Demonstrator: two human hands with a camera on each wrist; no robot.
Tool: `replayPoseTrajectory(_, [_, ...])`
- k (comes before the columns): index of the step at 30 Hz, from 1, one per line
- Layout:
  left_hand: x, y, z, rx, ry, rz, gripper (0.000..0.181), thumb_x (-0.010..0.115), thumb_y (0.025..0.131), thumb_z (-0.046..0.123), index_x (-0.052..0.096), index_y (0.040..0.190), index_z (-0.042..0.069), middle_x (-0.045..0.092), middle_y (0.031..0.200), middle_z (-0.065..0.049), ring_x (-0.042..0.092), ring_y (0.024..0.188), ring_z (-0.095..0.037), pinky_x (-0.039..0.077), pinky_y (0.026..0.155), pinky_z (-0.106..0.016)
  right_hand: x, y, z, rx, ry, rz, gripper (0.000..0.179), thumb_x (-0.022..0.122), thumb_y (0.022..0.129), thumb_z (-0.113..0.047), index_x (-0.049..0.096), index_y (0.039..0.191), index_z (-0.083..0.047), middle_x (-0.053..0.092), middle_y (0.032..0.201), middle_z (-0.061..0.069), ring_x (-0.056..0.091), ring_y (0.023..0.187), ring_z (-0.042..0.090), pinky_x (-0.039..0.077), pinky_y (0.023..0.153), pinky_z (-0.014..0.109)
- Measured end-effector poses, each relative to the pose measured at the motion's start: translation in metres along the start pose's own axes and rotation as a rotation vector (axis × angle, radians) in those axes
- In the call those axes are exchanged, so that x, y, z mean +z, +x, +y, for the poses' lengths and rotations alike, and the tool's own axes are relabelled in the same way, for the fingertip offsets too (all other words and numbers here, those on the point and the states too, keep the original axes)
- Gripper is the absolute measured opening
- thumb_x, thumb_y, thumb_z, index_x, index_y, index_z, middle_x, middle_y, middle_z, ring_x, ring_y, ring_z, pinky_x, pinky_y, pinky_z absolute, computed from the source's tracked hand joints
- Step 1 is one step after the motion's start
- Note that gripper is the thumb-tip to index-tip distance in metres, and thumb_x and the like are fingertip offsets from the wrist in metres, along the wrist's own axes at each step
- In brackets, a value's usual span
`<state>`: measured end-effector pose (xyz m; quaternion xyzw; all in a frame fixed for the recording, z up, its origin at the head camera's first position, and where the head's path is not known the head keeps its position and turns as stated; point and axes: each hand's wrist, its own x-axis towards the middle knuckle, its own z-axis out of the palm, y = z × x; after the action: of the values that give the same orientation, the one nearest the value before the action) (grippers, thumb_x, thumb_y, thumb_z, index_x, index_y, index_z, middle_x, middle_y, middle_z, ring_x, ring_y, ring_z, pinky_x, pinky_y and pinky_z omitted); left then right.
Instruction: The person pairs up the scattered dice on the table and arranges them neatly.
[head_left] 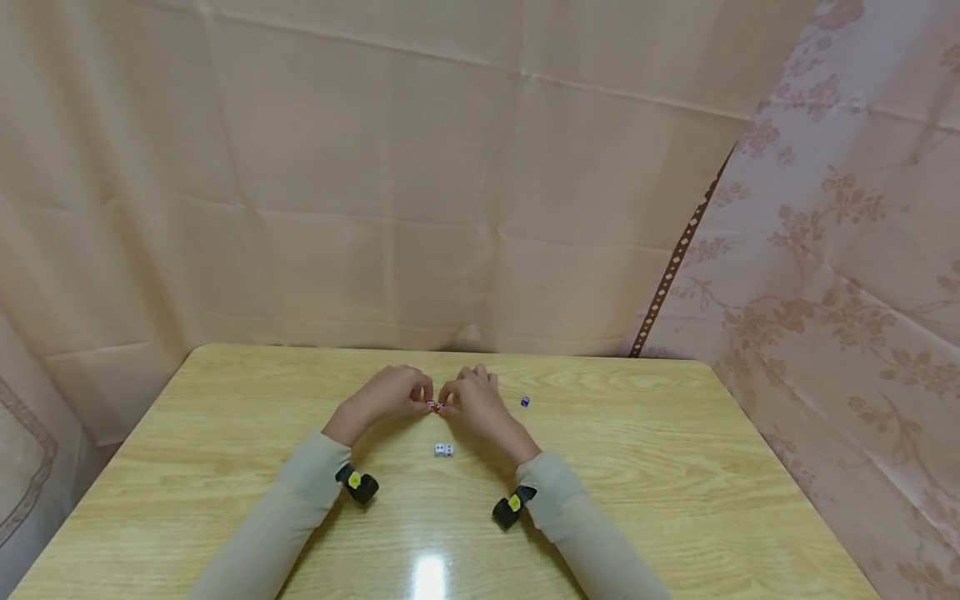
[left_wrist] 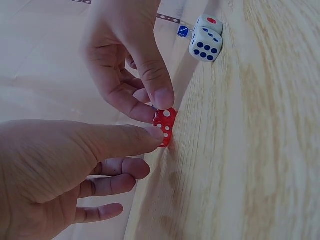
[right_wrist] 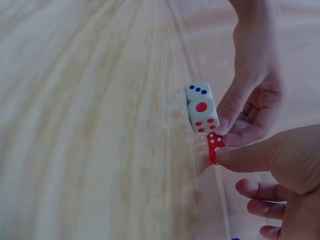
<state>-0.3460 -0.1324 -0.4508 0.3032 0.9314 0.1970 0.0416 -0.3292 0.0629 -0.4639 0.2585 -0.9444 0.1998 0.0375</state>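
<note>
Two red dice with white dots, one red die and a second red die, stand side by side on the wooden table. My left hand pinches the left one between thumb and index finger. The right-hand one is pinched the same way by my right hand. In the right wrist view the thumbs cover part of the red pair. Nearer my body, two larger white dice sit together, the left white die beside the right white die.
A small blue die lies to the right of my right hand. The pale wooden table ends at the back against a beige curtain. A flowered curtain hangs along the right side.
</note>
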Motion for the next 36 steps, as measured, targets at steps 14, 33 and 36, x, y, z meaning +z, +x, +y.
replayPoseTrajectory(14, [0.002,-0.001,0.003,-0.001,0.02,0.003,0.005,0.078,0.089,0.014,0.073,0.087,0.016,0.058,0.072,0.006,0.05,0.068,-0.01,0.04,0.065,-0.027,-0.002,0.001,-0.006,-0.01,-0.093,-0.023,0.005,0.079,0.09,-0.022,0.077,0.094,-0.019,0.056,0.09,0.0,0.039,0.09,0.019,0.026,0.083,0.036])
replayPoseTrajectory(33, [0.002,-0.001,0.002,0.007,0.013,0.011,0.007,0.078,0.089,0.015,0.072,0.085,0.018,0.058,0.072,0.006,0.05,0.067,-0.01,0.04,0.063,-0.027,-0.007,-0.001,-0.006,-0.036,-0.092,-0.028,0.013,0.081,0.088,-0.022,0.077,0.099,-0.016,0.059,0.091,0.003,0.039,0.089,0.018,0.026,0.084,0.038])
replayPoseTrajectory(36, [0.002,-0.001,0.002,-0.002,0.01,0.004,0.006,0.078,0.089,0.015,0.073,0.087,0.018,0.058,0.072,0.006,0.05,0.067,-0.011,0.04,0.063,-0.028,-0.01,-0.001,-0.005,-0.03,-0.084,-0.036,0.018,0.08,0.089,-0.023,0.076,0.104,-0.015,0.061,0.095,0.005,0.04,0.091,0.019,0.028,0.087,0.04])
